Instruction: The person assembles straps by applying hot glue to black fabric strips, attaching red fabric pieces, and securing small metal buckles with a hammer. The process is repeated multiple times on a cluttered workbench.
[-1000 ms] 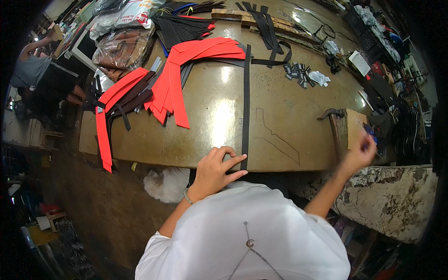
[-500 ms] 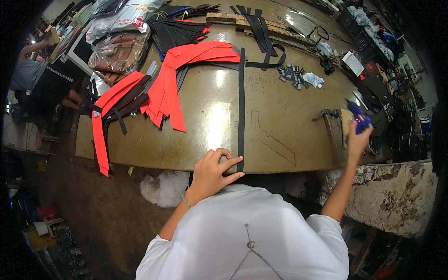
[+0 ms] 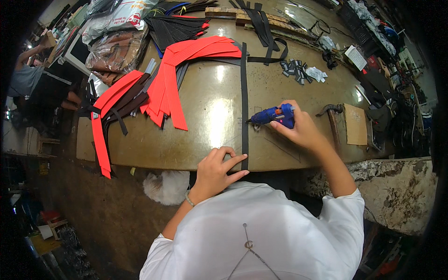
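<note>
A long black strap lies straight across the brown worktable, running away from me. My left hand presses its near end at the table's front edge, fingers spread on it. My right hand grips a blue glue gun with its nozzle pointing left, right beside the strap's middle.
Red strips and black strips lie piled at the left and back. Plastic bags sit at the far left. A hammer and a brown board lie to the right. Another person sits at the far left.
My right hand has come in from the table's right edge with the blue glue gun and now holds its nozzle at the black strap. My left hand has stayed on the strap's near end.
</note>
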Demonstrator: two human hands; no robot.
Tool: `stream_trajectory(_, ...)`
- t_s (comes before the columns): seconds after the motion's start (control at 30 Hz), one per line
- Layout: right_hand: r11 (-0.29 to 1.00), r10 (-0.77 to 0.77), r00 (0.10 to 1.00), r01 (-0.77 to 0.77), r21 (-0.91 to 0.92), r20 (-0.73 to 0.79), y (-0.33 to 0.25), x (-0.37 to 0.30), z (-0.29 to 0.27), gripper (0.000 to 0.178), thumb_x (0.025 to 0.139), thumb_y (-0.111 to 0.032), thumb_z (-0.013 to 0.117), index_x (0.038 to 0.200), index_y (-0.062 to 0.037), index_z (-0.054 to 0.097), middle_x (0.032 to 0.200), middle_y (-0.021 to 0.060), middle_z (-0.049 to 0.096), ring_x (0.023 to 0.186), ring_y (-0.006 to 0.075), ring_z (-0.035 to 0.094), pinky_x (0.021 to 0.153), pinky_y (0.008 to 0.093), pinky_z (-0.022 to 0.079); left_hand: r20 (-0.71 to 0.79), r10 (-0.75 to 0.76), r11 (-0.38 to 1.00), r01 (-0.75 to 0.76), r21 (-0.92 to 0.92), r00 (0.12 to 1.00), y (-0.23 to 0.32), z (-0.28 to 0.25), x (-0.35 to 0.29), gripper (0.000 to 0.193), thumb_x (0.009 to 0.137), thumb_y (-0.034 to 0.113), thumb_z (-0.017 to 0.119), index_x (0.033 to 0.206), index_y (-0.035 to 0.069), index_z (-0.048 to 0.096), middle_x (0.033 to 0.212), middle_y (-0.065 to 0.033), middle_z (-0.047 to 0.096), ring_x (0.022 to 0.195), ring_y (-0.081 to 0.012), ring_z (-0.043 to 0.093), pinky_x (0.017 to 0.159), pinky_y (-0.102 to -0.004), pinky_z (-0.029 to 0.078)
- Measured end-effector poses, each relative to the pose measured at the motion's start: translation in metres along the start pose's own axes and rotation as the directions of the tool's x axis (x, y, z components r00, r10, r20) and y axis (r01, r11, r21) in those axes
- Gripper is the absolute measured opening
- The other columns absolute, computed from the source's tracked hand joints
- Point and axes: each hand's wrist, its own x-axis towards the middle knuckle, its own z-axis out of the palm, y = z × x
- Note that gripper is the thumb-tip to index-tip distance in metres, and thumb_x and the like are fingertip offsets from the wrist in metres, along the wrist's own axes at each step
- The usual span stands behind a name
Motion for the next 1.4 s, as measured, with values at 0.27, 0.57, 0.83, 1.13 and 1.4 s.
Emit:
stream_trajectory(0.27,0.998,-0.042,0.999,0.042,-0.055,0.000,0.013,0.025,-0.002,0.051,0.085,-0.035,0.073,0.118,-0.0065,0.047,0.085,0.0197,0.070,0.075,0.0412,0.068,0.065,0.0444,0.053,0.012,-0.011,1.000,0.011,-0.005,1.000,-0.001,0.003,-0.001,0.038,0.071,0.038,0.081,0.105,0.024,0.074,0.095,0.0031,0.057,0.080,-0.0185,0.056,0.065,-0.0320,0.049)
stream_trajectory(0.57,0.761,-0.481,0.876,0.438,-0.478,0.037,-0.009,0.009,-0.009,0.050,0.077,-0.001,0.059,0.126,-0.0055,0.052,0.110,0.0165,0.063,0.090,0.0338,0.063,0.079,0.0417,0.053,0.070,-0.030,0.996,0.035,-0.082,0.997,0.002,-0.008,0.002,0.051,0.071,0.037,0.082,0.118,0.023,0.069,0.098,-0.0002,0.059,0.082,-0.0198,0.058,0.069,-0.0318,0.050)
stream_trajectory(0.83,0.873,0.230,0.450,-0.488,-0.021,-0.863,0.174,-0.081,-0.119,0.061,0.100,-0.037,0.053,0.139,0.0052,0.035,0.132,0.0281,0.050,0.119,0.0393,0.053,0.100,0.0430,0.041,-0.363,-0.212,0.970,0.242,0.038,0.907,-0.080,-0.082,0.083,0.027,0.090,0.028,0.069,0.101,0.004,0.071,0.085,-0.0113,0.065,0.076,-0.0219,0.062,0.069,-0.0339,0.048)
stream_trajectory(1.13,0.239,0.709,0.331,-0.944,-0.229,-0.622,0.100,-0.156,-0.119,0.058,0.097,-0.047,0.054,0.116,0.0069,0.064,0.107,0.0265,0.068,0.102,0.0351,0.066,0.088,0.0409,0.049,-0.294,-0.330,0.619,0.441,0.650,0.897,-0.161,-0.087,0.161,0.048,0.080,0.050,0.070,0.085,0.002,0.065,0.086,-0.0177,0.070,0.082,-0.0352,0.068,0.069,-0.0457,0.055)
stream_trajectory(1.4,0.993,0.043,0.811,-0.097,-0.061,-0.583,-0.051,-0.043,-0.050,0.033,0.094,-0.021,0.064,0.120,-0.0013,0.065,0.121,0.0156,0.066,0.112,0.0271,0.063,0.099,0.0357,0.045,-0.293,-0.136,0.960,0.052,-0.276,0.946,-0.086,-0.125,0.166,0.021,0.083,0.021,0.074,0.098,0.005,0.072,0.081,-0.0077,0.071,0.077,-0.0186,0.066,0.070,-0.0305,0.050)
